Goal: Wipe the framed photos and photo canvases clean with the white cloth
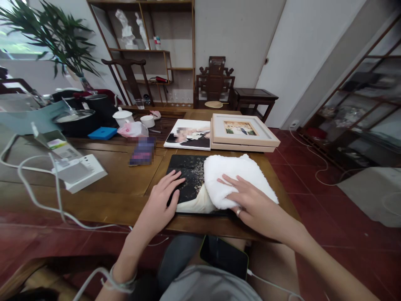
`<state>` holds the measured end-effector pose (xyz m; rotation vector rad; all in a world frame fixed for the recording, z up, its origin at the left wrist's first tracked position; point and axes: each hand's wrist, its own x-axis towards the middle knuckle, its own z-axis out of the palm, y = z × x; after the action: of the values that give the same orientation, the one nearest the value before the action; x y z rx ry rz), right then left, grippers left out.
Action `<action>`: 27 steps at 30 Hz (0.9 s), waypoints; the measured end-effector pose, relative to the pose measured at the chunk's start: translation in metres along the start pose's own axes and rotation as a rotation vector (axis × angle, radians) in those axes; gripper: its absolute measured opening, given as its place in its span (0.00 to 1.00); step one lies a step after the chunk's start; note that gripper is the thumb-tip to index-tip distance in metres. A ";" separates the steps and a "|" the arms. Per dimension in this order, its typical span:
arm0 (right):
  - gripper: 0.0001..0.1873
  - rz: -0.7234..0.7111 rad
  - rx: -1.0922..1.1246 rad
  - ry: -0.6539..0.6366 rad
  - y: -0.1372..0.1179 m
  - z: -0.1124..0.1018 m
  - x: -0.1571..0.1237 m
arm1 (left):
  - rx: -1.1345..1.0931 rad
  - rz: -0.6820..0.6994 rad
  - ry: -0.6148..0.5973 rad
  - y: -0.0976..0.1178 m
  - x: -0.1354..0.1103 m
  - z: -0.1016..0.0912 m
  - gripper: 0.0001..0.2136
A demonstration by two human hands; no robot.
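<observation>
A dark photo print (188, 175) lies flat on the wooden table (125, 179) near its front edge. My left hand (161, 200) rests flat on the print's left edge, fingers stretched out. My right hand (250, 200) presses a folded white towel (234, 177) down on the right part of the print, fingers spread, a ring on one finger. The towel hides much of the print.
Behind lie another photo print (189, 134) and stacked framed pictures (242, 131). White boxes (75, 167) and cables (31, 188) lie at the left, with pots, cups and a blue box (102, 133) further back. A phone (224, 256) rests on my lap.
</observation>
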<state>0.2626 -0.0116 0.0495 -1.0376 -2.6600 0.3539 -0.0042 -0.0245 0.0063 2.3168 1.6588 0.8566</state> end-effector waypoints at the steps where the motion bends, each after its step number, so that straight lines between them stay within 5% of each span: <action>1: 0.21 -0.002 -0.003 -0.013 -0.005 0.001 -0.001 | 0.000 -0.003 -0.002 0.000 0.000 0.000 0.16; 8: 0.24 -0.069 0.042 -0.121 -0.034 0.004 -0.001 | 0.000 0.000 -0.005 0.000 0.001 0.000 0.16; 20: 0.19 -0.037 -0.002 0.005 0.014 0.005 0.027 | -0.010 -0.012 0.000 0.001 -0.001 -0.001 0.16; 27: 0.22 0.024 -0.062 0.049 0.010 0.012 0.030 | -0.011 0.001 0.003 0.000 -0.001 0.000 0.16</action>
<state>0.2436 0.0147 0.0403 -1.0831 -2.6330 0.2486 -0.0044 -0.0259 0.0059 2.3107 1.6503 0.8669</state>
